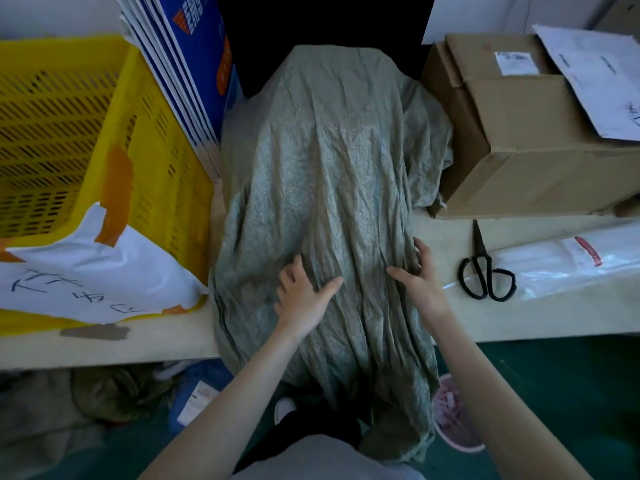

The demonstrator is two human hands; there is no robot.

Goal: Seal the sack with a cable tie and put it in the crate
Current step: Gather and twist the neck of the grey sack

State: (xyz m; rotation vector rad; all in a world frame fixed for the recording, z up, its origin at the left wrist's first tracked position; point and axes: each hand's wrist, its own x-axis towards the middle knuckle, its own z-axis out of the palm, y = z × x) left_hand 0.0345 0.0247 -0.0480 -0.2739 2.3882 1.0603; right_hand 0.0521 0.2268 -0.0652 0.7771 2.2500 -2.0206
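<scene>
Left grip (304, 292) is laid flat on sack (329, 150), fingers spread; right grip (420, 275) is spread against its edge. Sack is draped over counter (156, 344) beside crate (69, 133). Cloth is judged soft, limp; neck is best gathered.

The pale table (166, 344) carries everything. The grey-green sack (322, 174) lies along it under both hands and hangs over its near edge. To the left of the left hand (301, 299) stands the yellow crate (156, 188), and a strip of brown tape (95, 331) is stuck to the top near the edge. Just right of the right hand (420, 282) lie black scissors (482, 252), and further right a clear plastic packet (571, 268). Beyond these stands a cardboard box (526, 161).
</scene>
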